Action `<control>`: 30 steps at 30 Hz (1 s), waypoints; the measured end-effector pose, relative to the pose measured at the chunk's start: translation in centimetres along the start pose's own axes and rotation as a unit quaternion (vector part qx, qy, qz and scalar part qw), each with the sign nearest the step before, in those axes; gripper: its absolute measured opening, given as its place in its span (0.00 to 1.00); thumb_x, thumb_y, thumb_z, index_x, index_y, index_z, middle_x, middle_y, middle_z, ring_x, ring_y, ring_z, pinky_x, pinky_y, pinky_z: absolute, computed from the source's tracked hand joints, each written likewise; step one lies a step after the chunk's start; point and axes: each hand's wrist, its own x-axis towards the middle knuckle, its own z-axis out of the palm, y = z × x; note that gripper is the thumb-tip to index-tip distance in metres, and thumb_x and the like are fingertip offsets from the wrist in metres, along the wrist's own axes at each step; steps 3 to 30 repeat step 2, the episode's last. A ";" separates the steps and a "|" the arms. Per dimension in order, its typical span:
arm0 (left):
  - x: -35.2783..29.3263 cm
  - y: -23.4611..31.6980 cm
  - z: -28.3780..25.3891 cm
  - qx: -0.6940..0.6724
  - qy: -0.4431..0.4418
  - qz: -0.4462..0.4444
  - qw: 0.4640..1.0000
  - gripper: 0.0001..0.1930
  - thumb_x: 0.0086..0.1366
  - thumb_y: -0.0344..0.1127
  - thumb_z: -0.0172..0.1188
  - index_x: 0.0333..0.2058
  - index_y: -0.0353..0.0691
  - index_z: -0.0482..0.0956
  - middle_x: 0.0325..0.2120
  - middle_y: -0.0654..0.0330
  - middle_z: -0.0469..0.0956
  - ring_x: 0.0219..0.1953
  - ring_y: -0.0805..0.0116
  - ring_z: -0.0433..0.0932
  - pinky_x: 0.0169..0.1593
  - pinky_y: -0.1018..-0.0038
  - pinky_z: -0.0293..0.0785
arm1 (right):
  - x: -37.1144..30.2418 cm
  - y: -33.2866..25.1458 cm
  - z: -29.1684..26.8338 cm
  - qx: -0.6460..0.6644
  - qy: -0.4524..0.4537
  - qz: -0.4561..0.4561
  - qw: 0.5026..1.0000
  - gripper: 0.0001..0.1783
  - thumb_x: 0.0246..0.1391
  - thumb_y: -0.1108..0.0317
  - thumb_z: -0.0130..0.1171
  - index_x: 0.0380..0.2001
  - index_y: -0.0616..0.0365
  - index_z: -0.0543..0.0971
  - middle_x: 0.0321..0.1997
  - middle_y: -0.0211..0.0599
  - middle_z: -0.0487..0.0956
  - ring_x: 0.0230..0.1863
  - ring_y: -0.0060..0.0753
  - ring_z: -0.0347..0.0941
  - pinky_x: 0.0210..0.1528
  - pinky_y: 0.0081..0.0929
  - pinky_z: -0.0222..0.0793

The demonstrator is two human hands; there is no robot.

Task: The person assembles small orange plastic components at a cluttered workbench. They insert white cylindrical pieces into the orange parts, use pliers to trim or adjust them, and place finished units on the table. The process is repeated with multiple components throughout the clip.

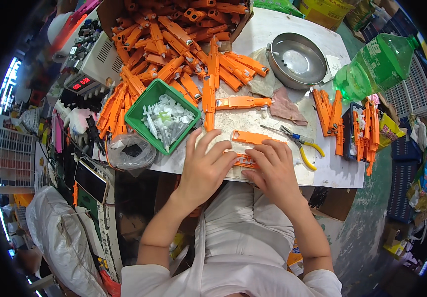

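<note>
At the table's near edge, my left hand (204,162) and my right hand (276,166) grip an open orange plastic shell half (244,160) from its two ends. The fingers of both are bent over it and hide its ends. Just beyond lies another orange shell piece (251,137), close to my right fingertips. Past my left fingers, a long orange plastic part (209,99) points away from me, with another part (243,102) lying crosswise at its right. A green tray (139,116) of small white and clear plastic pieces stands left of my left hand.
Behind is a cardboard box (105,19) with orange parts spilling out. Yellow-handled pliers (302,151), a metal bowl (274,63), a pink cloth (288,107) and a green bottle (372,67) lie to the right. A clear plastic bag (130,154) sits at the left edge.
</note>
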 end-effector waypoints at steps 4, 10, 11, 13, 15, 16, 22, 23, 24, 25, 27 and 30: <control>0.7 -0.5 0.4 0.026 -0.051 0.059 0.997 0.08 0.53 0.34 0.64 0.33 0.45 0.80 0.38 0.65 0.75 0.54 0.56 0.67 0.61 0.50 0.52 | 0.2 0.1 0.4 -0.002 -0.009 0.001 1.000 0.26 0.43 0.62 0.66 0.46 0.55 0.74 0.48 0.37 0.72 0.56 0.44 0.62 0.60 0.46 0.53; 0.7 -0.5 0.4 0.026 -0.051 0.059 0.997 0.08 0.53 0.34 0.64 0.33 0.45 0.80 0.38 0.65 0.75 0.54 0.56 0.67 0.61 0.50 0.52 | 0.2 0.1 0.4 -0.002 -0.009 0.001 1.000 0.26 0.43 0.62 0.66 0.46 0.55 0.74 0.48 0.37 0.72 0.56 0.44 0.62 0.60 0.46 0.53; 0.7 -0.5 0.4 0.026 -0.051 0.059 0.997 0.08 0.53 0.34 0.64 0.33 0.45 0.80 0.38 0.65 0.75 0.54 0.56 0.67 0.61 0.50 0.52 | 0.2 0.1 0.4 -0.002 -0.009 0.001 1.000 0.26 0.43 0.62 0.66 0.46 0.55 0.74 0.48 0.37 0.72 0.56 0.44 0.62 0.60 0.46 0.53; 0.7 -0.5 0.4 0.026 -0.051 0.059 0.997 0.08 0.53 0.34 0.64 0.33 0.45 0.80 0.38 0.65 0.75 0.54 0.56 0.67 0.61 0.50 0.52 | 0.2 0.1 0.4 -0.002 -0.009 0.001 1.000 0.26 0.43 0.62 0.66 0.46 0.55 0.74 0.48 0.37 0.72 0.56 0.44 0.62 0.60 0.46 0.53; 0.7 -0.5 0.4 0.026 -0.051 0.059 0.997 0.08 0.53 0.34 0.64 0.33 0.45 0.80 0.38 0.65 0.75 0.54 0.56 0.67 0.61 0.50 0.52 | 0.2 0.1 0.4 -0.002 -0.009 0.001 1.000 0.26 0.43 0.62 0.66 0.46 0.55 0.74 0.48 0.37 0.72 0.56 0.44 0.62 0.60 0.46 0.53; 0.7 -0.5 0.4 0.026 -0.051 0.059 0.997 0.08 0.53 0.34 0.64 0.33 0.45 0.80 0.38 0.65 0.75 0.54 0.56 0.67 0.61 0.50 0.52 | 0.2 0.1 0.4 -0.002 -0.009 0.001 1.000 0.26 0.43 0.62 0.66 0.46 0.55 0.74 0.48 0.37 0.72 0.56 0.44 0.62 0.60 0.46 0.53; 0.7 -0.5 0.4 0.026 -0.051 0.059 0.997 0.08 0.53 0.34 0.64 0.33 0.45 0.80 0.38 0.65 0.75 0.54 0.56 0.67 0.61 0.50 0.52 | 0.2 0.1 0.4 -0.002 -0.009 0.001 1.000 0.26 0.43 0.62 0.66 0.46 0.55 0.74 0.48 0.37 0.72 0.56 0.44 0.62 0.60 0.46 0.53; 0.7 -0.5 0.4 0.026 -0.051 0.059 0.997 0.08 0.53 0.34 0.64 0.33 0.45 0.80 0.38 0.65 0.75 0.54 0.56 0.67 0.61 0.50 0.52 | 0.2 0.1 0.4 -0.002 -0.009 0.001 1.000 0.26 0.43 0.62 0.66 0.46 0.55 0.74 0.48 0.37 0.72 0.56 0.44 0.62 0.60 0.46 0.53; 0.7 -0.5 0.4 0.026 -0.051 0.059 0.997 0.08 0.53 0.34 0.64 0.33 0.45 0.80 0.38 0.65 0.75 0.54 0.56 0.67 0.61 0.50 0.52 | 0.2 0.1 0.4 -0.002 -0.009 0.001 1.000 0.26 0.43 0.62 0.66 0.46 0.55 0.74 0.48 0.37 0.72 0.56 0.44 0.62 0.60 0.46 0.53; 0.7 -0.5 0.4 0.026 -0.051 0.059 0.997 0.08 0.53 0.34 0.64 0.33 0.45 0.80 0.38 0.65 0.75 0.54 0.56 0.67 0.61 0.50 0.52 | 0.2 0.1 0.4 -0.002 -0.009 0.001 1.000 0.26 0.43 0.62 0.66 0.46 0.55 0.74 0.48 0.37 0.72 0.56 0.44 0.62 0.60 0.46 0.53; 0.7 -0.5 0.4 0.026 -0.051 0.059 0.997 0.08 0.53 0.34 0.64 0.33 0.45 0.80 0.38 0.65 0.75 0.54 0.56 0.67 0.61 0.50 0.52 | 0.2 0.1 0.4 -0.002 -0.009 0.001 1.000 0.26 0.43 0.62 0.66 0.46 0.55 0.74 0.48 0.37 0.72 0.56 0.44 0.62 0.60 0.46 0.53; 0.7 -0.5 0.4 0.026 -0.051 0.059 0.997 0.08 0.53 0.34 0.64 0.33 0.45 0.80 0.38 0.65 0.75 0.54 0.56 0.67 0.61 0.50 0.52 | 0.2 0.1 0.4 -0.002 -0.009 0.001 1.000 0.26 0.43 0.62 0.66 0.46 0.55 0.74 0.48 0.37 0.72 0.56 0.44 0.62 0.60 0.46 0.53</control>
